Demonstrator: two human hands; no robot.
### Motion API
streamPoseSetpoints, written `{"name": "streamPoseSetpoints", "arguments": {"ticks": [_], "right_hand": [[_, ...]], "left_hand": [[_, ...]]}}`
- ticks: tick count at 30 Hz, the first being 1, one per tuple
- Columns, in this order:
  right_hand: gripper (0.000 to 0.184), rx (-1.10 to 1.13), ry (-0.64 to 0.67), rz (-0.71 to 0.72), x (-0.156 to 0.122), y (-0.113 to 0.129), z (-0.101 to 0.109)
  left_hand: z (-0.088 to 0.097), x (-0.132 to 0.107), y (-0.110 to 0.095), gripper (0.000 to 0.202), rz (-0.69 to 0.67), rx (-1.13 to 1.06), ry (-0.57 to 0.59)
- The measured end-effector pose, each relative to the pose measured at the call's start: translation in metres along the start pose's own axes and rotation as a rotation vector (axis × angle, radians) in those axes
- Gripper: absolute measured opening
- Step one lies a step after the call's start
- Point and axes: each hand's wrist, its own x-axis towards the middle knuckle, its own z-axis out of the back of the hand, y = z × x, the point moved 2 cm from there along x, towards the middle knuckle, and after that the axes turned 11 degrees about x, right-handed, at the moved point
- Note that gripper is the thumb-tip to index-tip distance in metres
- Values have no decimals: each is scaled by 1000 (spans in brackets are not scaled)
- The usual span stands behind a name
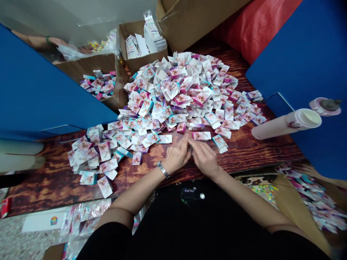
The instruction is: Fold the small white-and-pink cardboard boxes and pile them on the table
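My left hand (176,156), with a silver watch (163,169) at its wrist, meets my right hand (205,158) near the front edge of the wooden table. Both hands have their fingers closed and fingertips close together. Whatever they may hold between them is too small or hidden to make out. Just beyond the fingertips lies a pink-edged small printed carton (201,135). To its right a blue-edged carton (219,143) rests with its white flap out. Behind them spreads a large heap of small printed cartons (176,97), many with open flaps.
A cardboard box (120,81) with more cartons stands at left, and another box (146,59) holds white printed sheets. Blue partitions (303,79) flank the table (46,180). A pinkish bottle (284,124) stands right. A person's hand (58,42) shows at upper left.
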Motion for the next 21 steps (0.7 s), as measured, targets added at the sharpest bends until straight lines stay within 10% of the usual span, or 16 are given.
{"name": "streamPoseSetpoints", "arguments": {"ticks": [11, 15, 21], "right_hand": [[38, 166, 84, -70, -11, -14, -12], [46, 339, 43, -327, -8, -19, -7], [40, 237, 25, -245, -5, -14, -7]], "left_hand": [[-6, -7, 5, 59, 51, 49, 187], [-3, -3, 9, 67, 66, -13, 125], [2, 2, 5, 68, 3, -60, -53]]}}
